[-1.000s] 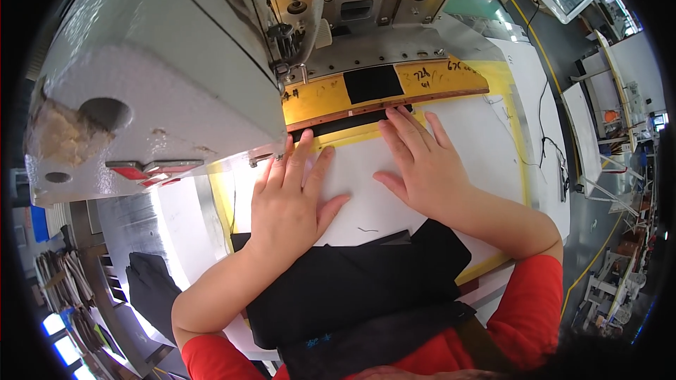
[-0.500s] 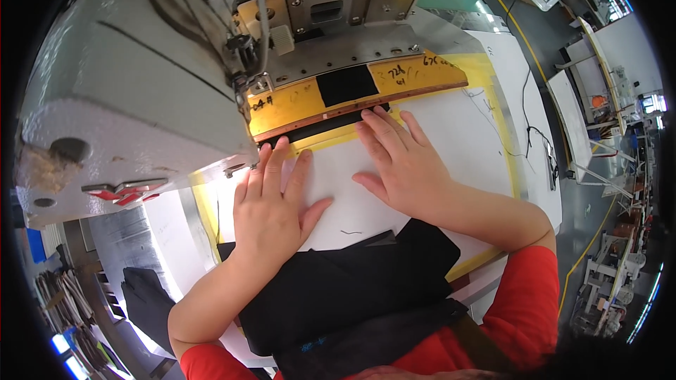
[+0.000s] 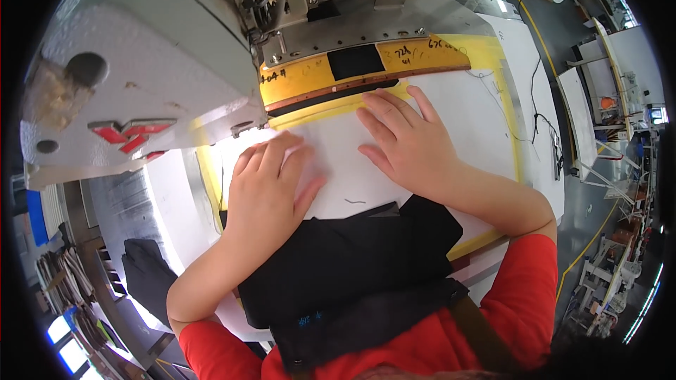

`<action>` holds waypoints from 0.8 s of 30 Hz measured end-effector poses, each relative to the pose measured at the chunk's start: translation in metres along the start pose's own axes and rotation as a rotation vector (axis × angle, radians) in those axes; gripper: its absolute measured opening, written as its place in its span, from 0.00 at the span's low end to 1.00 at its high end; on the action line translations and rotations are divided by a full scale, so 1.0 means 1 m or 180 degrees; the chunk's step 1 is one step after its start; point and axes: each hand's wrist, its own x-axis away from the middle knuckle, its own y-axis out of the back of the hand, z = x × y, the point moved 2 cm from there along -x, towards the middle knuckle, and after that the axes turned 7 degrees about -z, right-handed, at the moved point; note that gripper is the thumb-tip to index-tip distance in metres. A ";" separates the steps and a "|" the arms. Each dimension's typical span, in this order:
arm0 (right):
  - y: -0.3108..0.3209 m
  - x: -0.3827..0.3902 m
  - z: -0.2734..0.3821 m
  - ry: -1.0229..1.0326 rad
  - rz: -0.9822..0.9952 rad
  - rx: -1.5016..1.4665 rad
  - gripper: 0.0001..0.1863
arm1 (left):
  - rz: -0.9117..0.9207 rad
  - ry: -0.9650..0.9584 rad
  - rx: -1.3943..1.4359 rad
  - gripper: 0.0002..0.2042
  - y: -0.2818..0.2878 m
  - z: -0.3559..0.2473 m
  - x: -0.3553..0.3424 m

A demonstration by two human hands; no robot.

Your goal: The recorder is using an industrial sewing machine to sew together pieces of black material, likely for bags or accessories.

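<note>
A narrow black fabric strip shows along the front edge of a yellow clamp plate on the sewing machine. My right hand lies with fingers spread on the white work surface, its fingertips at the strip's right end. Short of the strip, my left hand is held with fingers apart and slightly bent, their tips smeared by motion. Neither hand grips anything. Black fabric lies across the near edge of the surface, between my forearms and over my lap.
Yellow tape borders the white work surface, where a short loose thread lies. The machine head fills the upper left. Another black cloth hangs at lower left. A black cable runs along the right side.
My left hand has drawn back toward me from the strip, its fingers bending. My right hand stays by the strip's right end. The whole view has shifted slightly.
</note>
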 end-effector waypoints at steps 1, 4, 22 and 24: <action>0.004 -0.001 0.002 0.0155 -0.0185 -0.0232 0.20 | 0.0299 -0.0058 0.0465 0.22 0.010 -0.001 0.005; 0.016 0.004 0.012 0.0129 -0.0020 -0.1221 0.11 | 0.0750 0.0033 0.0998 0.20 0.026 -0.014 0.024; 0.029 0.011 0.038 -0.0367 0.1366 -0.2734 0.11 | 0.0616 0.1565 0.1796 0.08 0.028 -0.013 0.041; 0.024 0.018 0.041 -0.0264 0.1397 -0.2707 0.12 | 0.0421 0.0652 0.0624 0.08 0.021 -0.013 0.046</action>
